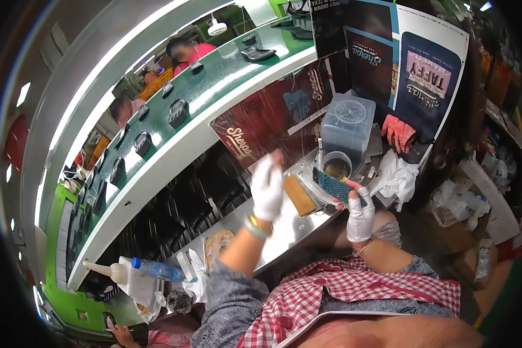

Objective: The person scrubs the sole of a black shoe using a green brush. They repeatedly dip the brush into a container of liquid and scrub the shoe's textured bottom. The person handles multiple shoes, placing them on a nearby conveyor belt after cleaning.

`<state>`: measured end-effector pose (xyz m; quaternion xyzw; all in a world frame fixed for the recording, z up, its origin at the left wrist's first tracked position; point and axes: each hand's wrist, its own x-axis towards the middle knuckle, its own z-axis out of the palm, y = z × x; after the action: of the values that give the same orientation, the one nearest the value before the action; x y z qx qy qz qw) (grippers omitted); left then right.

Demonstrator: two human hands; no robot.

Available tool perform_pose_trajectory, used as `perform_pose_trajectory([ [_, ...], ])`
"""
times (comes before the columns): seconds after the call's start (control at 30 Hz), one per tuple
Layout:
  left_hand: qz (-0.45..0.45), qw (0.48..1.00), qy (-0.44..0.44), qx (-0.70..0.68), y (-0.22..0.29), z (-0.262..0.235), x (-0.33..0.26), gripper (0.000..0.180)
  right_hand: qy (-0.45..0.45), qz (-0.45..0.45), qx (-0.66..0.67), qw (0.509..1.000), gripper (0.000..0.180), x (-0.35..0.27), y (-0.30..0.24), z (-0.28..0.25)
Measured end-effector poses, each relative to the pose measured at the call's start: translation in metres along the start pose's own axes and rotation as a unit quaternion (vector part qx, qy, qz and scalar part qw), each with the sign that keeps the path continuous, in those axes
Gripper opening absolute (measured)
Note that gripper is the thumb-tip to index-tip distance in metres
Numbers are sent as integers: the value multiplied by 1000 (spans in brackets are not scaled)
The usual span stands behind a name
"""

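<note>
My right hand (359, 219), in a white glove with bare fingertips, is closed on a flat teal piece with a fine grid pattern (335, 188). The piece is tilted in front of a round cup (337, 165). My left hand (267, 188), also white-gloved, is raised over the white bench, apart from the piece. Motion blurs its fingers, and I make out nothing held in it. Between the two hands, a tan rectangular block (298, 196) lies on the bench.
Behind the cup stands a translucent bluish plastic container (348, 127). A crumpled white cloth (395, 181) and a red glove (398, 132) are to the right. Dark parts ride on a green conveyor (214, 79) beyond the bench. A blue-capped bottle (159, 269) is at left.
</note>
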<state>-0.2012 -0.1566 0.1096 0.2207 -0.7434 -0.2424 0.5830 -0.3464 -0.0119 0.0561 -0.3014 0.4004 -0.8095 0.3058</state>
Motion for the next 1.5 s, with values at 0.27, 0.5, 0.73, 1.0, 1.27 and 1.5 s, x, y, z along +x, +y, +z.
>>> perform_pose_trajectory([
  [0.27,-145,982,2,123,-32,-9,-220,17,-111,46,-32,992,33,-25,37,19],
  [0.5,-62,957,-70,275,-27,3,-197,12,-180,23,-73,981,36,-51,54,15],
  [0.73,-48,924,-155,348,-35,7,-211,29,-177,23,-111,978,38,-48,47,15],
  [1.0,-31,903,-181,388,-41,5,-223,43,-182,0,-97,979,34,-48,38,25],
  [1.27,-2,903,-179,390,-42,6,-225,45,-200,-29,-98,975,35,-41,38,30],
  [1.5,17,912,-159,378,-37,4,-227,41,-220,-8,-107,969,34,-47,44,36],
])
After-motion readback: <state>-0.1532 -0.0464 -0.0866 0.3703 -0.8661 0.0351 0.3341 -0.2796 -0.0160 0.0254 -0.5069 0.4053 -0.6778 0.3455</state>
